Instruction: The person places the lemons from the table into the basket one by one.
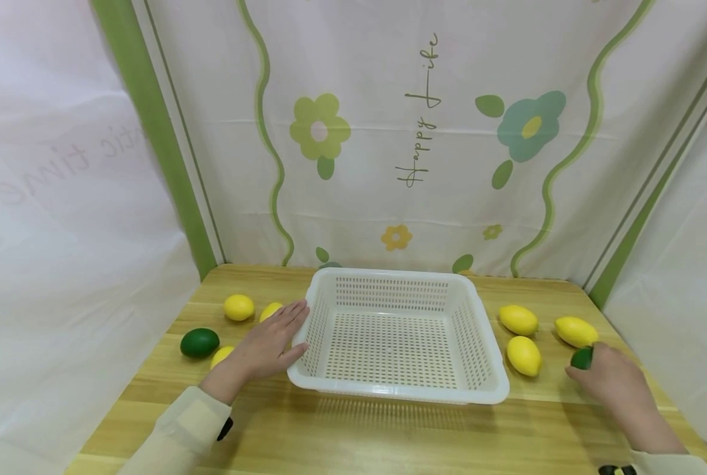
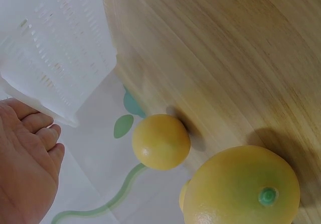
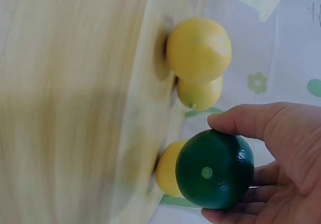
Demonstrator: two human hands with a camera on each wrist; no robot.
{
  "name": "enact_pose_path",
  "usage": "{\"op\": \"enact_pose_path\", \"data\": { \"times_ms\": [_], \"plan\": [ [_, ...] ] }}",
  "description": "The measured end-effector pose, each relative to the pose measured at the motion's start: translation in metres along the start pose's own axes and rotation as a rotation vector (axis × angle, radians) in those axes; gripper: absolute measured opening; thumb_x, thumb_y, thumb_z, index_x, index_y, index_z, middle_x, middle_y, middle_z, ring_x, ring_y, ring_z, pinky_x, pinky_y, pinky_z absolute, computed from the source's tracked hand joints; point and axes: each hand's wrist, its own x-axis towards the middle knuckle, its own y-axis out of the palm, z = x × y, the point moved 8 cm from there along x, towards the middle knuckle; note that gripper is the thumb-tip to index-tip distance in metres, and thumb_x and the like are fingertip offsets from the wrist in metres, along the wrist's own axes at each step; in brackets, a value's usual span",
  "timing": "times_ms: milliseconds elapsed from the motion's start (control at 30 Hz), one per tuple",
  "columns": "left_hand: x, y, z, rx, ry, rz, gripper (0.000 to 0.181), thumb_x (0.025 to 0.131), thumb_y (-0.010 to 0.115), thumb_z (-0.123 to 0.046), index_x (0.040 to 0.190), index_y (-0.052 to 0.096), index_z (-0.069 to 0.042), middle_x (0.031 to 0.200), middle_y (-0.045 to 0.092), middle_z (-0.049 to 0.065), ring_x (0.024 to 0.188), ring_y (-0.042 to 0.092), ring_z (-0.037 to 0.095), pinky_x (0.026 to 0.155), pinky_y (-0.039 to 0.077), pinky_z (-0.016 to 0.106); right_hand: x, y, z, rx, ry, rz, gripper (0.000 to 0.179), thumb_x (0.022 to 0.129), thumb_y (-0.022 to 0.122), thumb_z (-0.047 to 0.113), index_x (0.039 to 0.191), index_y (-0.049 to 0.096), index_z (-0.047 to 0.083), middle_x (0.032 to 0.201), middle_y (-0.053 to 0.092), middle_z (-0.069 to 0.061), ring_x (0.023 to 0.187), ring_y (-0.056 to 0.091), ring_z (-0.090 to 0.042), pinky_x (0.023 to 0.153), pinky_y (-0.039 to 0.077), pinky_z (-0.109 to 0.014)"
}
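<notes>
- Green fruit (image 3: 215, 163) pinched in my right hand (image 1: 617, 381), at the table's (image 1: 389, 442) right, just beside a lemon (image 1: 575, 331)
- Grasping step, I'd say; next calls for a clean lift past that lemon
- And my left hand (image 1: 267, 346), fingers straight, touches the basket's (image 1: 401, 390) rim

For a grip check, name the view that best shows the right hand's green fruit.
Right wrist view: the green fruit is large and mostly uncovered in the right hand. The head view shows part, the hand covering the rest; the left wrist view doesn't show it.
</notes>
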Motion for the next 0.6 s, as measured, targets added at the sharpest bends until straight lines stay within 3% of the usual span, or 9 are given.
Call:
{"op": "enact_pose_path", "data": {
  "times_ms": [300, 467, 600],
  "plan": [
    [0.000, 0.000, -0.001, -0.007, -0.002, 0.005, 0.068, 0.099, 0.049, -0.038, 0.148, 0.031, 0.006, 0.155, 0.026, 0.019, 0.143, 0.025, 0.033, 0.115, 0.021, 0.047, -0.007, -0.020, 0.030, -0.037, -0.147, -0.203, 0.050, 0.078, 0.074, 0.016, 0.100, 0.047, -0.020, 0.075, 0.050, -0.021, 0.061, 0.043, -0.028, 0.046, 0.033, -0.034],
    [0.000, 0.000, -0.001, 0.000, -0.006, 0.018, 0.069, 0.099, 0.048, -0.039, 0.149, 0.030, 0.005, 0.156, 0.026, 0.018, 0.143, 0.024, 0.032, 0.116, 0.020, 0.046, -0.012, -0.026, 0.048, -0.078, -0.279, -0.348, 0.062, 0.069, 0.080, 0.010, 0.110, 0.047, -0.023, 0.090, 0.053, -0.037, 0.068, 0.050, -0.038, 0.049, 0.042, -0.045],
    [0.000, -0.001, -0.001, 0.004, -0.002, 0.014, 0.069, 0.099, 0.048, -0.039, 0.149, 0.030, 0.005, 0.155, 0.026, 0.019, 0.143, 0.024, 0.032, 0.116, 0.020, 0.047, -0.015, -0.028, 0.060, -0.117, -0.398, -0.450, 0.067, 0.060, 0.083, 0.007, 0.111, 0.050, -0.022, 0.096, 0.053, -0.040, 0.072, 0.053, -0.044, 0.051, 0.046, -0.051]
  ]
}}
